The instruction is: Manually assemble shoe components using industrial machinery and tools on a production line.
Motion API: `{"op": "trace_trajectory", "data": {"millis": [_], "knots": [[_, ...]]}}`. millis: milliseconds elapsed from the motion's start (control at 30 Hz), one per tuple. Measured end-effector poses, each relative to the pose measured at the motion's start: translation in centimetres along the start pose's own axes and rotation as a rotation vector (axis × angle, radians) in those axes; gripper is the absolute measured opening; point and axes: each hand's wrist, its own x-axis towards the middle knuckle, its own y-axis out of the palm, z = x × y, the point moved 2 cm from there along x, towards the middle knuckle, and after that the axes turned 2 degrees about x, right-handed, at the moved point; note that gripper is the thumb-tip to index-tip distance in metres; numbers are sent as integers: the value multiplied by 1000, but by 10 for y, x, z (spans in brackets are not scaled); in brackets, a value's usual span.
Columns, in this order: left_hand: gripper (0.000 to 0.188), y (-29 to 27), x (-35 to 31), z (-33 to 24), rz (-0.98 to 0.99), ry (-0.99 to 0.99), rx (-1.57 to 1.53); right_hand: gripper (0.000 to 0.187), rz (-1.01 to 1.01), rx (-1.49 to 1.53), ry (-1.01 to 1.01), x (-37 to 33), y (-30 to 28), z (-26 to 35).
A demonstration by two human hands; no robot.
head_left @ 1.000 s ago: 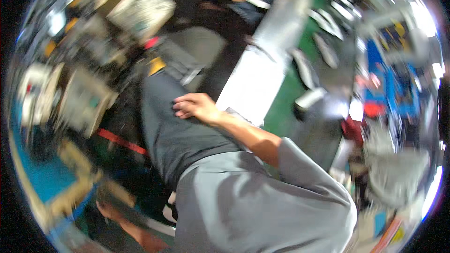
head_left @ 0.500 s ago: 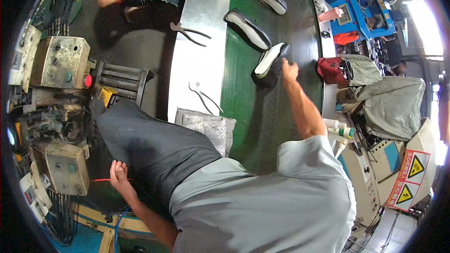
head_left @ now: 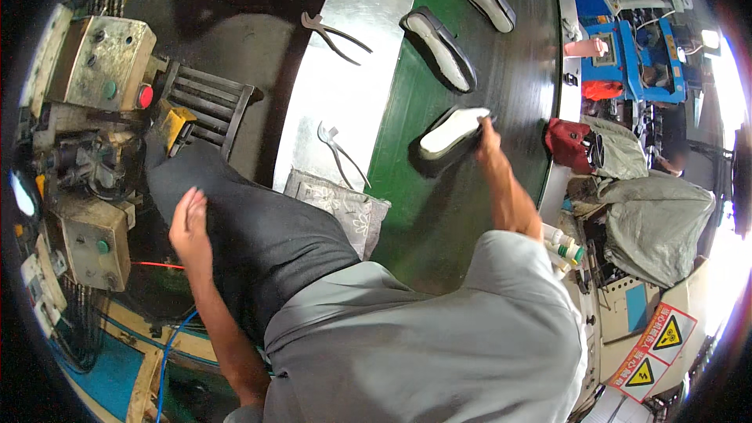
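My right hand (head_left: 489, 145) is closed on one end of a dark shoe upper (head_left: 454, 133), whose pale underside faces up. This upper lies tilted over the green conveyor belt (head_left: 407, 243); I cannot tell if it is lifted off it. Farther up the belt are another dark upper (head_left: 440, 51) and one more (head_left: 486, 0), both with the pale underside up. My left hand (head_left: 189, 227) is over my left thigh, fingers stretched out and holding nothing.
Two pairs of pincers, one far (head_left: 337, 37) and one near (head_left: 341, 155), lie on the metal ledge left of the belt. A grey patterned cloth (head_left: 337, 207) is by my lap. Control boxes (head_left: 106, 63) stand at left, beside a slatted stool (head_left: 207, 102). Covered machinery (head_left: 658, 227) is at right.
The held upper has turned, its far end swinging right and nearer me, away from the upper beyond it. My left hand has risen from beside my leg to above the thigh.
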Motion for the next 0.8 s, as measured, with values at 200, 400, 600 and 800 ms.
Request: {"op": "trace_trajectory", "data": {"millis": [200,400,600,800], "knots": [[71,114,-2,-43,471,-208,-426,47,237,557,106,-179,55,-33],[90,138,-1,-51,704,-380,-966,22,668,811,64,-387,148,15],[74,-7,7,-86,180,75,-1034,81,1323,465,277,-509,174,-26],[77,-110,-60,-78,-36,186,-930,98,1777,-107,237,-536,183,-35]]}}
